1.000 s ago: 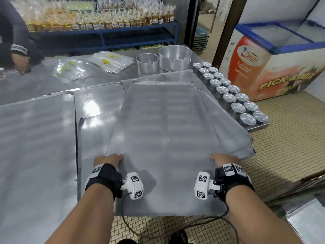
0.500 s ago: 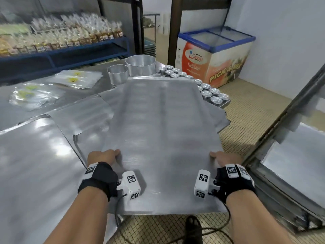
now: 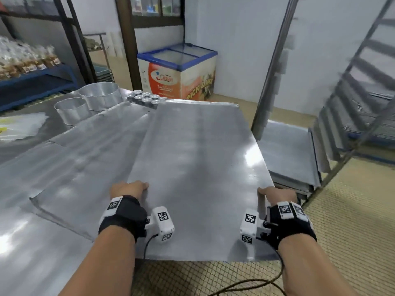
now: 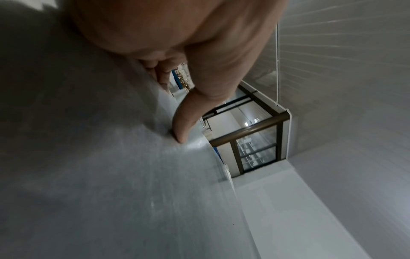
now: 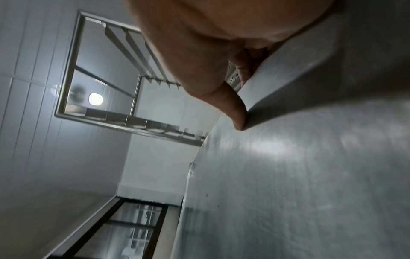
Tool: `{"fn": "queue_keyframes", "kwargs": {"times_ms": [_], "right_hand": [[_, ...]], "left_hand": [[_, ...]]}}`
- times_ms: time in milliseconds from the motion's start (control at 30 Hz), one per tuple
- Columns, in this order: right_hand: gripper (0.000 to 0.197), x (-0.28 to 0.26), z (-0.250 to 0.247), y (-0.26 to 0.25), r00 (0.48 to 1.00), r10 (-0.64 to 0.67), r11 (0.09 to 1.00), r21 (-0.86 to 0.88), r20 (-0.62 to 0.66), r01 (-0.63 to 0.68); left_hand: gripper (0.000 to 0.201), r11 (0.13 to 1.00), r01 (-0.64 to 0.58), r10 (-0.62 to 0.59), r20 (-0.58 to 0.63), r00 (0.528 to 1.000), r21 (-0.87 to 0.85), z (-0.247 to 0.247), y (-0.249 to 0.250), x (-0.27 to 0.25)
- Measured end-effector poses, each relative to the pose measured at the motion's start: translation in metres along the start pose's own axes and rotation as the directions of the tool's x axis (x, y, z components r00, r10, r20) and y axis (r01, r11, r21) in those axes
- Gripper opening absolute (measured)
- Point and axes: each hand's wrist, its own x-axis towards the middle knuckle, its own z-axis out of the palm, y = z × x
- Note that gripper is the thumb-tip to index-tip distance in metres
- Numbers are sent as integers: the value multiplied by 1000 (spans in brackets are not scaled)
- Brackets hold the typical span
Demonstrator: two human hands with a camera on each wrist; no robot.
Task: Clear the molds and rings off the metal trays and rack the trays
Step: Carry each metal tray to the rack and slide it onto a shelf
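Observation:
I carry a large flat metal tray (image 3: 196,171), lifted off the table and swung toward the right. My left hand (image 3: 128,189) grips its left edge, thumb on top and fingers under, as the left wrist view shows on the tray (image 4: 111,175). My right hand (image 3: 275,194) grips the right edge the same way, thumb pressed on the tray (image 5: 310,175). A tall metal rack (image 3: 346,99) with slanted runners stands to the right, its frame (image 5: 73,66) also in the right wrist view. Two metal rings (image 3: 100,97) and small round molds (image 3: 145,98) sit at the table's far end.
More trays (image 3: 74,150) lie on the steel table (image 3: 17,253) to the left. A stack of trays (image 3: 288,154) rests low in the rack. A chest freezer (image 3: 177,73) stands behind, shelves of bagged goods (image 3: 25,60) at far left. A cable (image 3: 245,285) trails over the floor.
I have turned right with the tray in both hands; it has swung off the table's stack toward the rack, which now fills the right side.

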Motion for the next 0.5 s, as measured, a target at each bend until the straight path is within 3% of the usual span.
{"fn": "queue_keyframes", "kwargs": {"times_ms": [67,167,333,400,500], "right_hand": [[49,4,-21,10,999,33,998,51,-28,-31],[52,9,-53,24,993,64,990,129,-94,-52],[27,14,-113,50,983,87,984,166,-163,-60],[22,18,-137,59,980,83,987,154,-182,-55],[43,26,-163,72,981,55,988,155,-185,-26]], "left_hand": [[69,999,-8,9,35,999,-36,22,-5,3],[47,997,-54,49,87,995,56,47,1,-27],[29,978,-117,81,207,975,170,89,-1,-70],[37,971,-137,87,240,967,198,106,-3,-84],[57,961,-166,112,239,965,223,129,-5,-112]]}}
